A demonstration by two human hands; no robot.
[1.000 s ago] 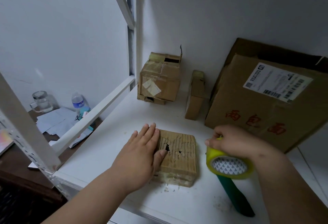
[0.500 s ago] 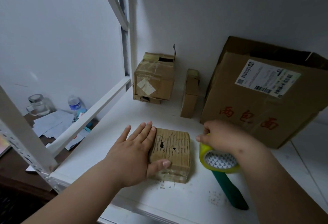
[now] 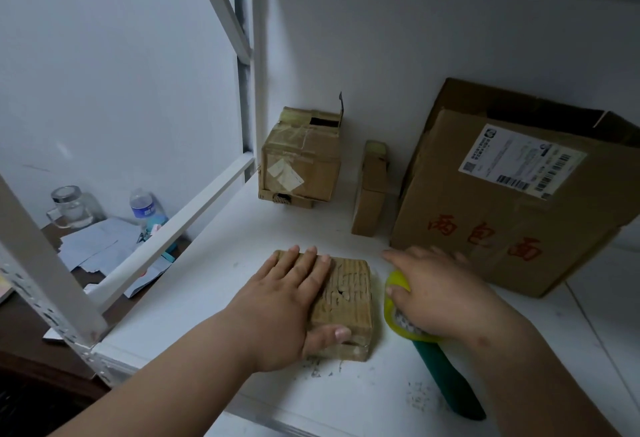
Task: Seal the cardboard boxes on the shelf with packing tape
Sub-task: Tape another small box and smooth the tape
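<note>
A small flat cardboard box (image 3: 349, 301) with a torn, ridged top lies on the white shelf (image 3: 214, 301). My left hand (image 3: 287, 301) lies flat on its left half, fingers straight, thumb along the front edge. Just right of the box, my right hand (image 3: 436, 291) grips a yellow roll of packing tape (image 3: 398, 305) on a dispenser with a green handle (image 3: 446, 381). The roll rests on the shelf beside the box's right edge. Three more boxes stand behind: a taped cube box (image 3: 301, 159), a thin upright box (image 3: 372, 190) and a large labelled box (image 3: 509, 194).
White shelf posts (image 3: 41, 263) and a side rail (image 3: 173, 232) frame the left. Beyond them, a lower dark table holds a glass jar (image 3: 71, 208), a water bottle (image 3: 143, 208) and papers. Cardboard crumbs lie on the shelf near the front edge.
My left hand has slid further over the small box's top. My right hand has turned down over the tape roll, bringing it closer to the box's right edge.
</note>
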